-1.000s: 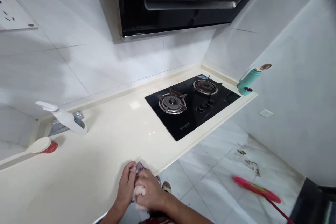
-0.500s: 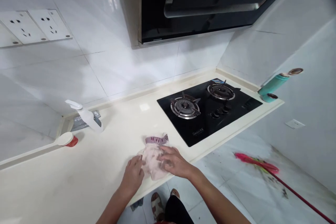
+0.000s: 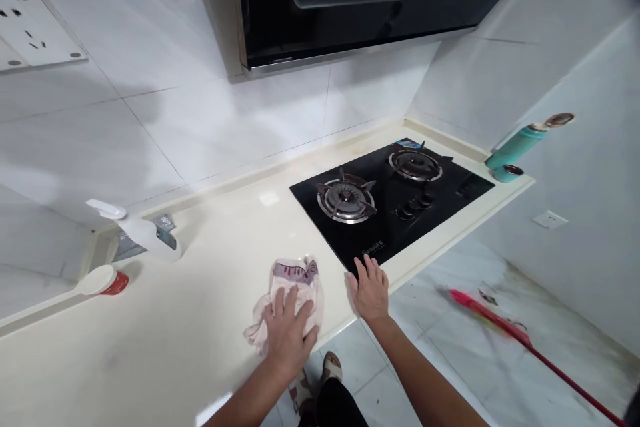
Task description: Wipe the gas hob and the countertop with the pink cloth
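A pale pink cloth (image 3: 314, 295) with a purple patterned strip lies crumpled on the cream countertop (image 3: 200, 293). My left hand (image 3: 289, 333) presses flat on it, fingers spread. To its right, my right hand (image 3: 370, 287) rests on the counter's front edge, its fingertips touching the near corner of the black gas hob (image 3: 345, 240). The fingers of that hand are stretched out and hold nothing.
A white spray bottle (image 3: 143, 232) and a red-and-white tub (image 3: 111, 280) stand at the left by the wall. Above the hob hangs a black range hood (image 3: 370, 33). A teal bottle (image 3: 517, 149) stands at the far right corner; a red broom (image 3: 490, 320) lies across the floor.
My right hand has left the cloth and moved right to the hob's near corner. My left hand has shifted onto the cloth, which is spread more to the left.
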A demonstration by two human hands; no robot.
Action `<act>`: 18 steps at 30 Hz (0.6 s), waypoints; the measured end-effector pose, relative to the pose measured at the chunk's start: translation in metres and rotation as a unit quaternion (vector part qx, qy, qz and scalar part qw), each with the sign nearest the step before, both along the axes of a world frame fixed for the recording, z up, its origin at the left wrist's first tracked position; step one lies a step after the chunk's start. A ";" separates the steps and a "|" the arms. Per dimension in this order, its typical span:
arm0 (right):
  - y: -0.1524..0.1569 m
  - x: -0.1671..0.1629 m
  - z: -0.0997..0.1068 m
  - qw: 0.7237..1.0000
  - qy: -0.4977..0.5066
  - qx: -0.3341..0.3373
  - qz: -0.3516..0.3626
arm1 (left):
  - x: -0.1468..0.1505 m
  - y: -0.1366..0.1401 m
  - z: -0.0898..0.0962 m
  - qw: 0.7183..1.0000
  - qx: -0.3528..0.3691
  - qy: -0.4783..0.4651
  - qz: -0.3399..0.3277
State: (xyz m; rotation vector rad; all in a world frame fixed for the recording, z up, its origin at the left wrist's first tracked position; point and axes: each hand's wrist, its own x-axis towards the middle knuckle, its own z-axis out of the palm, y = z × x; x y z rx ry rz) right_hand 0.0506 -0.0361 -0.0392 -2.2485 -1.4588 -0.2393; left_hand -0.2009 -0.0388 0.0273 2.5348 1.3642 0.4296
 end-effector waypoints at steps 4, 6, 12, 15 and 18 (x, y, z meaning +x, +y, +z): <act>0.001 -0.002 0.004 1.000 -0.005 0.010 -0.018 | 0.012 0.004 -0.010 0.996 0.014 -0.003 -0.084; 0.002 -0.003 0.008 1.000 -0.010 0.003 -0.021 | 0.036 0.028 -0.009 0.996 -0.001 0.014 -0.087; 0.004 -0.004 0.011 0.999 -0.012 -0.001 -0.029 | 0.115 0.148 0.010 0.997 -0.054 0.037 0.027; 0.005 -0.004 0.011 0.999 -0.009 0.000 -0.032 | 0.108 0.213 0.031 0.991 -0.103 0.014 0.086; 0.007 -0.005 0.016 0.999 0.002 -0.005 -0.038 | 0.079 0.258 0.053 0.988 -0.124 -0.029 0.090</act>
